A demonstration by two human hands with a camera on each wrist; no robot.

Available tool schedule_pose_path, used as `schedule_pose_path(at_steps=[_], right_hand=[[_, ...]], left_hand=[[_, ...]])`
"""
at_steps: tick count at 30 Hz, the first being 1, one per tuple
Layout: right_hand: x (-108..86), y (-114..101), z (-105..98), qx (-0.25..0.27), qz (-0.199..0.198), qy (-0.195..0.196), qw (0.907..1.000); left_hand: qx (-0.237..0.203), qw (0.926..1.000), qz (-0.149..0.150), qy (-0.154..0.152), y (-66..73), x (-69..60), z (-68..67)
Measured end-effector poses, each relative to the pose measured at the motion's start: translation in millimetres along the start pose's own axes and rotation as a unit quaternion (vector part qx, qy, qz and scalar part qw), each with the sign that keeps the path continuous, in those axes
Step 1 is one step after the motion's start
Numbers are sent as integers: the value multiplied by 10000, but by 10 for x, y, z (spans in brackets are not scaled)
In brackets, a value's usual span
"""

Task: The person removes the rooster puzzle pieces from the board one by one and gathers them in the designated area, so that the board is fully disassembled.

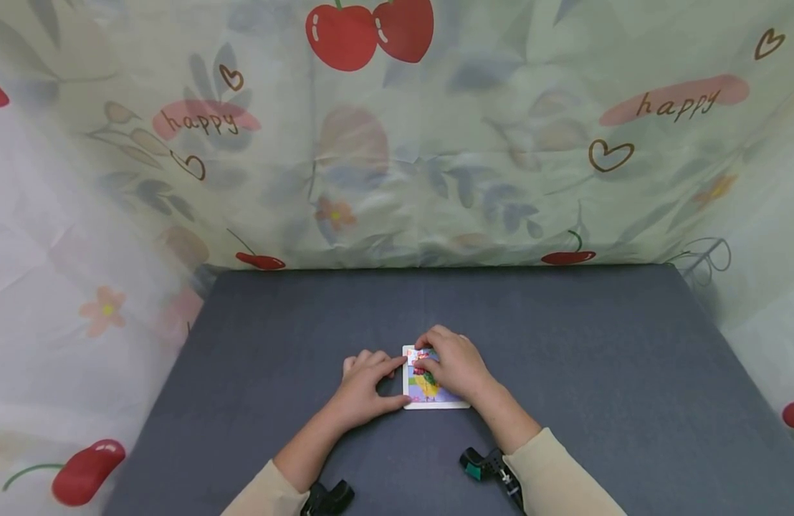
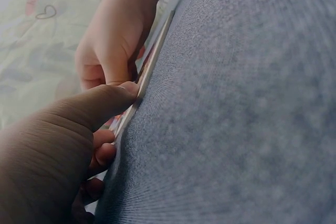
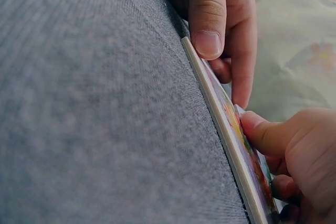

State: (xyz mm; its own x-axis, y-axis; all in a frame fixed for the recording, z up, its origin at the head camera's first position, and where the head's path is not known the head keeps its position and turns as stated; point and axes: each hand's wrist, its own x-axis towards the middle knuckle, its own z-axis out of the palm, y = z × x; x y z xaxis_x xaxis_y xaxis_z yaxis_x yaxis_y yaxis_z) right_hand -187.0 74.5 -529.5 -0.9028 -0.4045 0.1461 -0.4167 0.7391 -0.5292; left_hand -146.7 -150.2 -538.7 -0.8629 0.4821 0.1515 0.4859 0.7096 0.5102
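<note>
A thin, flat picture board (image 1: 428, 391) with straight sides and a pale rim lies on the worktop (image 1: 255, 373), toward the person's side and near the middle of its width. Its glossy face shows yellow, green, red and lilac print. The worktop is covered in dark grey fabric, finely ribbed in the wrist views. Behind it hangs a smooth, lightly creased cloth backdrop (image 1: 423, 143) printed with cherries, hearts and leaves.

The left hand (image 1: 365, 390) comes in from the left with thumb and index finger spread apart and fairly straight; the thumb touches the board's near left corner, the index finger its left edge farther up, and the other fingers fold under. The right hand (image 1: 458, 365) arches over the board's right part, its bent fingers at the far edge and its thumb on the printed face, gripping there. Whether a loose piece sits between those fingertips cannot be told. Both forearms angle inward from cream sleeves (image 1: 561, 476), with black wrist devices (image 1: 484, 464) beneath.
</note>
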Motion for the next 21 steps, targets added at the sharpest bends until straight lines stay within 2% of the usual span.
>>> schedule_pose_path(at_steps=[9,21], right_hand=[[0,2,17,53,65,23,10000],[0,62,46,632,208,321,9973]], left_hand=[[15,10000,-31,10,15,-4,-8],[22,10000,-43,-10,-9,0,8]])
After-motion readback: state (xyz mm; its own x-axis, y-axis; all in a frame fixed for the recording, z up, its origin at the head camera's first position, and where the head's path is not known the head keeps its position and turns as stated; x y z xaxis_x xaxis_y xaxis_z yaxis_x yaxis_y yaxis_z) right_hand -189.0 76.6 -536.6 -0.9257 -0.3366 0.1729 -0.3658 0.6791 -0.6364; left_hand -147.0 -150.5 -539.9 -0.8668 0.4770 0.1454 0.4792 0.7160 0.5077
